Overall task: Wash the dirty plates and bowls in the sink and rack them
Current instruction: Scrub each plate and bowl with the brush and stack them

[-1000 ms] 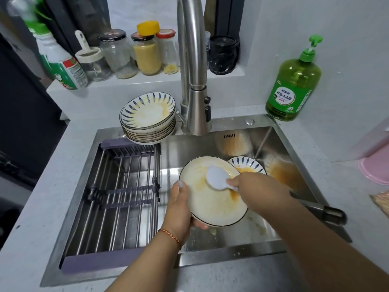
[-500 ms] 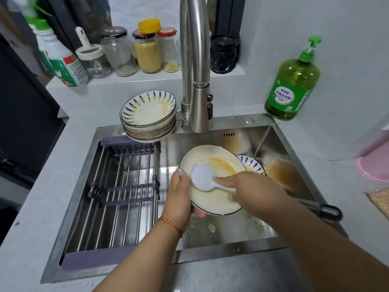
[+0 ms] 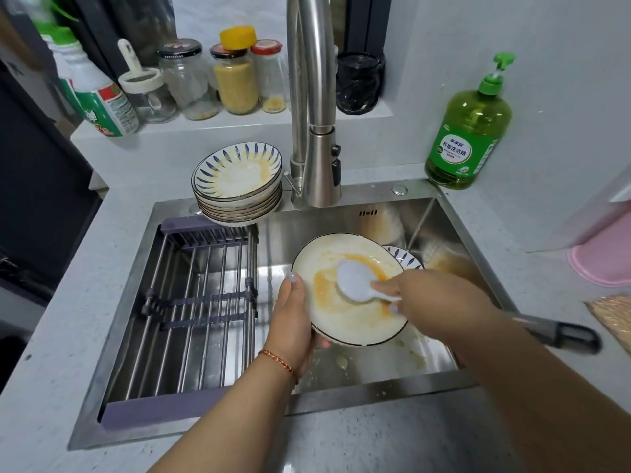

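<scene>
Head cam has you over the stainless steel sink (image 3: pixel 444 378), so here's how it looks. Your left hand (image 3: pixel 293 319) grips the round cream plate with the dark rim (image 3: pixel 355 322) at its left edge, thumb on top, and holds it tilted above the basin. Your right hand (image 3: pixel 433 302) pinches the handle of a white plastic scrubber (image 3: pixel 356 279), whose head presses on the orange smear in the plate's middle. A blue-patterned bowl (image 3: pixel 404 257) peeks out just behind the plate. The stack of dirty blue-striped plates (image 3: pixel 239 189) sits on the sink's back left corner, beside the steel faucet (image 3: pixel 317 131). The metal drying rack (image 3: pixel 191 312) fills the sink's left half. A green pump bottle of dish soap (image 3: pixel 469 131) stands at the back right.
</scene>
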